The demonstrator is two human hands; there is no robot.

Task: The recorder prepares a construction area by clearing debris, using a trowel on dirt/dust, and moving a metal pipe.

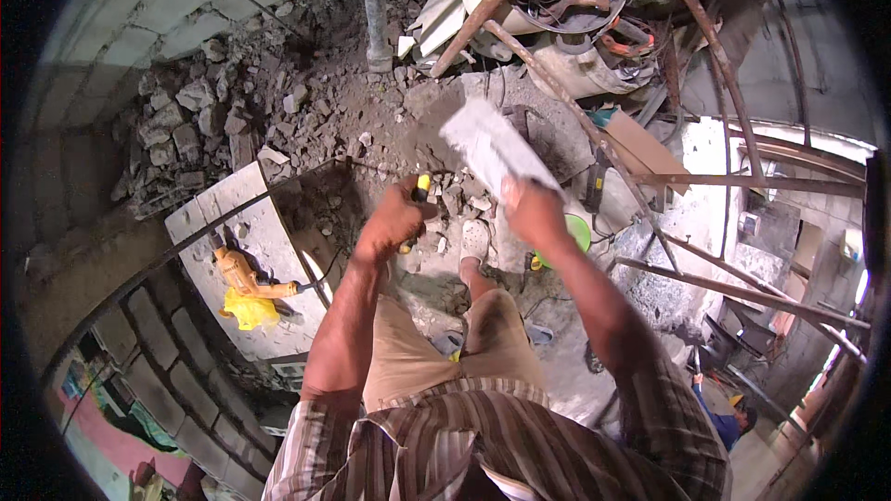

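Observation:
My left hand (394, 221) is closed around a yellow-and-black handle (423, 184); a yellow end shows above the fist and a bit of yellow below it. The tool's kind cannot be made out. Further right, my right hand (535, 213) grips the near end of a pale, flat, roughly rectangular piece (490, 141), smeared by motion. That piece tilts up and away to the left, over the rubble-strewn ground. A light green round container (577, 239) sits just beyond my right wrist, partly hidden by it. Below, between my arms, shows a pale clog (474, 239) on my foot.
Broken stone and rubble (190, 116) lie heaped along the block wall. A metal post (373, 9) rises ahead. At left, a yellow power tool (243, 271) and yellow bag (251, 312) rest on a board (213, 213). Rusty pipes (580, 116) slant across the right; a person (726, 416) is lower right.

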